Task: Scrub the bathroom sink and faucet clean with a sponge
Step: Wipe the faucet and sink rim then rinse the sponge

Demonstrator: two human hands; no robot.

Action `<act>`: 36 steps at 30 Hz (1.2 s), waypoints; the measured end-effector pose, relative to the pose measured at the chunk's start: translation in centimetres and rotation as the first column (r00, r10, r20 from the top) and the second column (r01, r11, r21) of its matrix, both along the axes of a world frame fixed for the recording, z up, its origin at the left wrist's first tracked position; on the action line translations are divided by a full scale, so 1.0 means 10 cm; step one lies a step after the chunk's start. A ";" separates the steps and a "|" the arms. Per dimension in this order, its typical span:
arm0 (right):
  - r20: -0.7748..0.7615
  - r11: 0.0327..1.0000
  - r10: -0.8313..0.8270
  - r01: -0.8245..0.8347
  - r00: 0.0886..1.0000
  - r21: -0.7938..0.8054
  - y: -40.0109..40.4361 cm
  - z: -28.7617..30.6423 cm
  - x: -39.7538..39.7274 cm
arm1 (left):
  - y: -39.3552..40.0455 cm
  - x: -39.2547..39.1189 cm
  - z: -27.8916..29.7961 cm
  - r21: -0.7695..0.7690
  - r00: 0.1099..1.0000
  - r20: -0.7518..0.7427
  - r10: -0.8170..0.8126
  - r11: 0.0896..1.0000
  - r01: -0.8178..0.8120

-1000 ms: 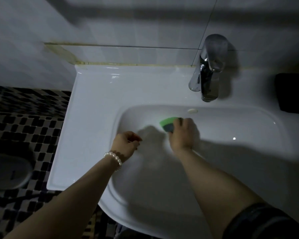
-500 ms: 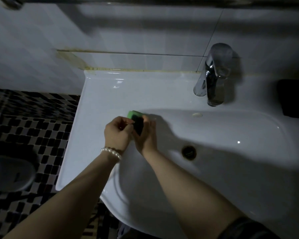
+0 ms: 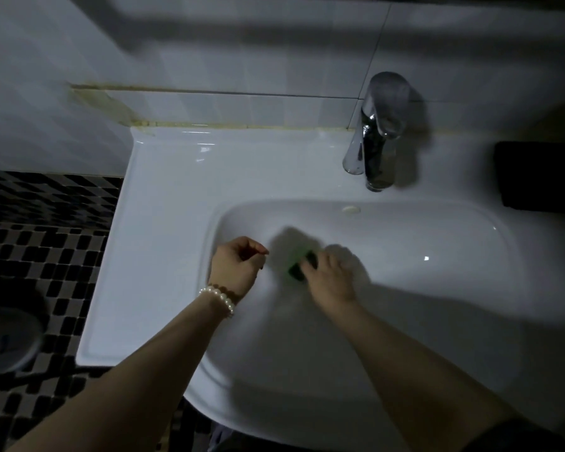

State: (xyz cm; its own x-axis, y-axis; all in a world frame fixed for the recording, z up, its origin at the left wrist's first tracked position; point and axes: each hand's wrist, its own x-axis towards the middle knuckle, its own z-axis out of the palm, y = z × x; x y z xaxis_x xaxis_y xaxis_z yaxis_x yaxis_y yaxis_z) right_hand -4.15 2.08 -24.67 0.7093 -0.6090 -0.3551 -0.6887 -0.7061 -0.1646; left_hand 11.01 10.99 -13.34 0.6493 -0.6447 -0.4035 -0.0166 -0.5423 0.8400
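Right hand (image 3: pixel 331 280) grips blurred green-and-dark rectangular sponge (image 3: pixel 299 265) against the left wall of the white ceramic sink (image 3: pixel 177 203) basin, 7 o'clock of the chrome faucet (image 3: pixel 377 135). Left hand (image 3: pixel 237 265), fingers curled, holds nothing.

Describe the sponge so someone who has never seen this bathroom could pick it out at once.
Start at the white sink below the chrome faucet and look into the left part of the basin. There the right hand presses a small sponge against the porcelain. It is the only green thing in view, with a dark underside, blurred by motion, just right of the empty left hand with a pearl bracelet.
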 end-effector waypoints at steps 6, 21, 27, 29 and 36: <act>-0.048 0.872 0.474 -0.476 0.879 -0.113 -0.17 0.08 0.22 | -0.08 -0.12 -0.13 0.030 0.999 0.026 -0.022 0.999 0.022; -0.135 0.888 -0.444 0.455 0.886 0.063 0.22 0.25 -0.93 | 0.06 -0.28 -0.26 0.299 0.919 -0.157 -0.362 0.869 0.394; -0.048 0.639 -0.383 0.302 0.923 0.708 0.52 0.47 -0.15 | 0.03 -0.16 -0.07 0.255 0.940 -0.141 -0.311 0.906 0.338; 0.002 0.572 -0.589 0.416 0.808 0.707 0.34 0.47 0.01 | -0.01 -0.08 0.04 0.206 0.949 -0.111 -0.295 0.927 0.313; 0.024 0.759 -0.603 0.564 0.797 0.324 -0.13 0.28 0.26 | -0.07 0.19 0.30 0.116 0.949 -0.048 -0.311 0.942 0.314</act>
